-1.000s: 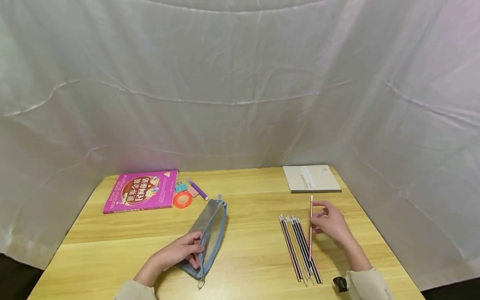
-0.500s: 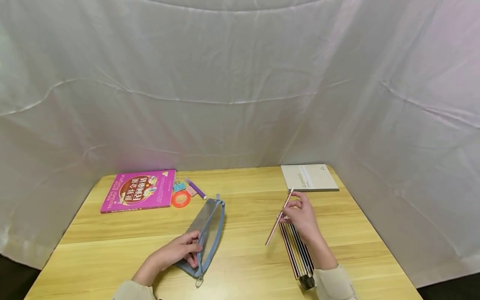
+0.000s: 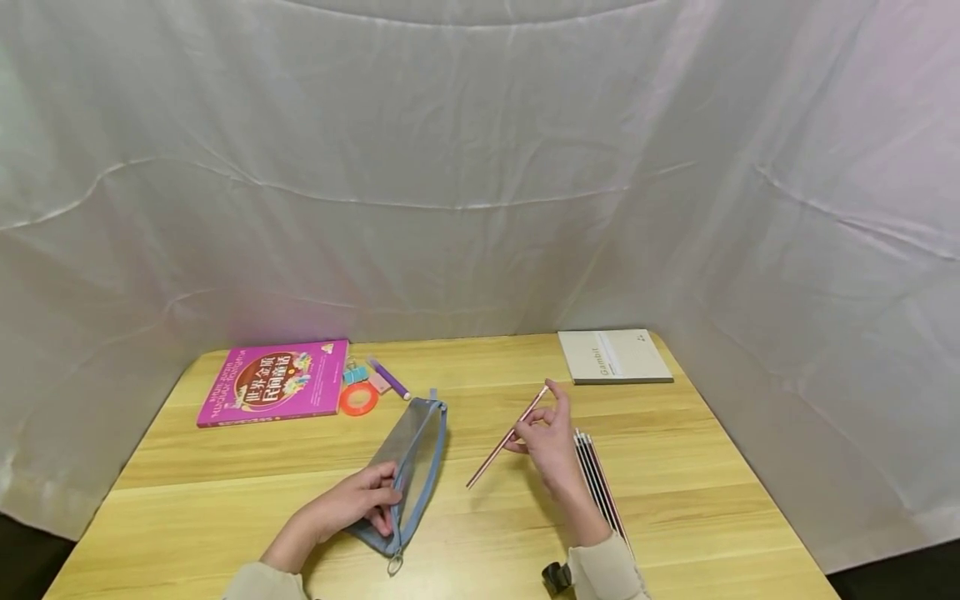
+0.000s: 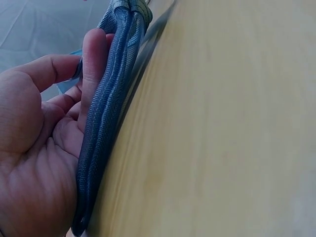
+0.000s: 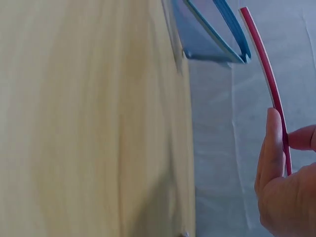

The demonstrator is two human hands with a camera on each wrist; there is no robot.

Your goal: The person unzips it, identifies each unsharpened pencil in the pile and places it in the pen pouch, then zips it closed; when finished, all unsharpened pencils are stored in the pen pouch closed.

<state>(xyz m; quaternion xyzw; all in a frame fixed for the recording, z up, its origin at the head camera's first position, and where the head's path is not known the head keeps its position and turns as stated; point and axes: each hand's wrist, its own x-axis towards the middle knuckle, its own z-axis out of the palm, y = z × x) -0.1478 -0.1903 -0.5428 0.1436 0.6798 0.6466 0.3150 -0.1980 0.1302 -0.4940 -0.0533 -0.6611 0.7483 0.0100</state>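
Observation:
My left hand (image 3: pixel 337 508) grips the near side of a blue-grey mesh zip pencil case (image 3: pixel 429 475), holding its zipped mouth apart. In the left wrist view the thumb and fingers pinch the dark blue edge of the pencil case (image 4: pixel 106 106). Between thumb and fingers, my right hand (image 3: pixel 552 450) pinches a red-striped pencil (image 3: pixel 495 454) near its upper end. The pencil slants down to the left, its lower end pointing at the case and apart from it. Several dark and red-striped pencils (image 3: pixel 597 477) lie side by side on the table, partly hidden behind the right forearm.
A pink-purple book (image 3: pixel 277 383) lies at the back left. Beside it are orange tape (image 3: pixel 359 399), a teal binder clip (image 3: pixel 356 375), a pink eraser (image 3: pixel 379 383) and a purple marker (image 3: pixel 390 379). A pale notebook (image 3: pixel 615 357) is at the back right. Grey cloth (image 3: pixel 450 250) hangs behind.
My right hand has lifted the red-striped pencil off the bundle and carried it left toward the pencil case, tilting it over. The left hand keeps its hold on the case.

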